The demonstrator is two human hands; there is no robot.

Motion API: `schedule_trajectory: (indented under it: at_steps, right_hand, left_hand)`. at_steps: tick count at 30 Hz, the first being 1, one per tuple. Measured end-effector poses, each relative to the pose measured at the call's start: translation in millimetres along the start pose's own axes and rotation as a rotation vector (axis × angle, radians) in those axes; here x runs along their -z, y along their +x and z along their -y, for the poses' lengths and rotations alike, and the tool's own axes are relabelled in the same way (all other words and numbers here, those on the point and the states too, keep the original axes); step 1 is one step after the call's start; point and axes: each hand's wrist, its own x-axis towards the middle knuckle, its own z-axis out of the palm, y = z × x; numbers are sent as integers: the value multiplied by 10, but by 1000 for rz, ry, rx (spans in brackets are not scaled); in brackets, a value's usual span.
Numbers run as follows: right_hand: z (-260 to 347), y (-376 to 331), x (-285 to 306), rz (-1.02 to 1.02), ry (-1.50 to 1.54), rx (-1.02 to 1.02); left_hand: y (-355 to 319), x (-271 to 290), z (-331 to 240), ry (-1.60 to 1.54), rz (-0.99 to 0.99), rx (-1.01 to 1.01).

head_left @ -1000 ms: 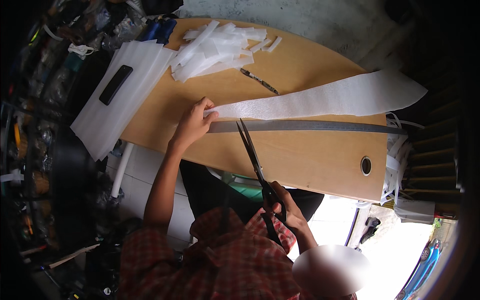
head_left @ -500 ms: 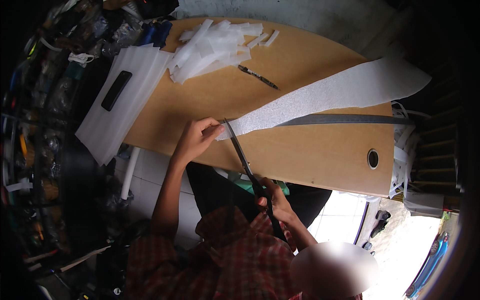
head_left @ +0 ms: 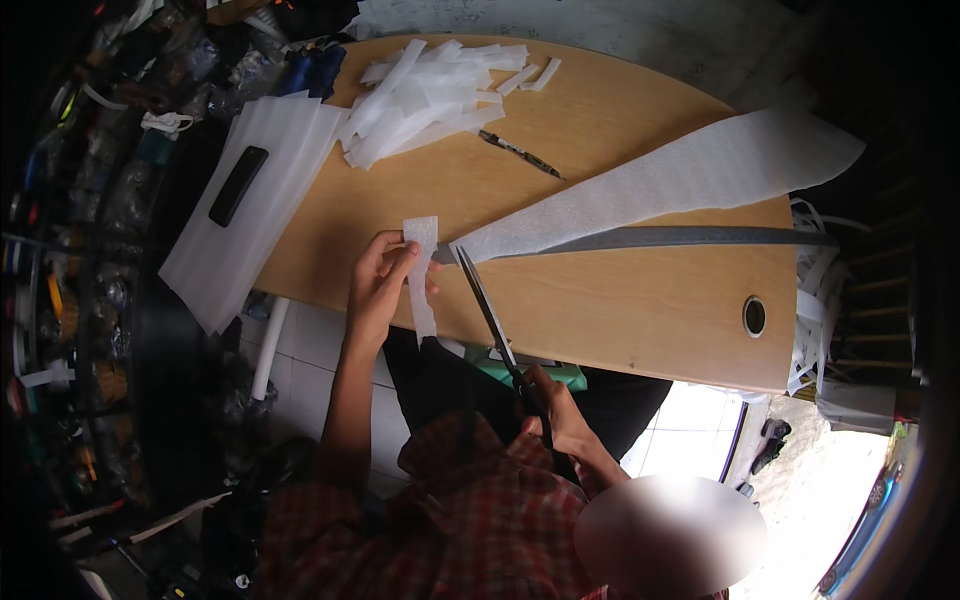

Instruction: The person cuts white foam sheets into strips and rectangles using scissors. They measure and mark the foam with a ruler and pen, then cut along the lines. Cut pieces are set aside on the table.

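Observation:
My left hand [head_left: 376,290] pinches a short strip of white foam [head_left: 421,275], which hangs upright at the table's near edge. Black-handled scissors [head_left: 486,306] are in my right hand [head_left: 563,417], their blades pointing away from me and nearly together. The blade tips lie at the narrow near-left end of a long white foam sheet [head_left: 640,190], apart from the strip. That sheet widens toward the far right and hangs past the table's edge there. Partly under it lies a long grey ruler [head_left: 690,236].
On the wooden table [head_left: 620,310], a pile of cut foam strips [head_left: 430,95] lies at the back near a pen [head_left: 521,155]. A black phone [head_left: 238,187] rests on stacked foam sheets [head_left: 285,160] at left. Cluttered shelves [head_left: 110,210] stand far left; white straps [head_left: 808,300] hang right.
The strip has come away from the long sheet's end and moved left in my left hand, now upright. The scissors have closed further and stay near the sheet's end.

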Motion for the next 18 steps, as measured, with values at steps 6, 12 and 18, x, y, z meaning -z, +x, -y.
schedule_trajectory:
  at_steps: [6, 12, 18]
  right_hand:
    - [32, -59, 74, 17, -63, 48]
    - [243, -87, 11, -50, 7, -32]
    - [182, -119, 8, -125, 15, 11]
  left_hand:
    - [-172, -449, -119, -59, -221, -70]
    - [-211, -787, -54, -49, -141, -153]
    - [-284, -940, -24, -85, -46, -102]
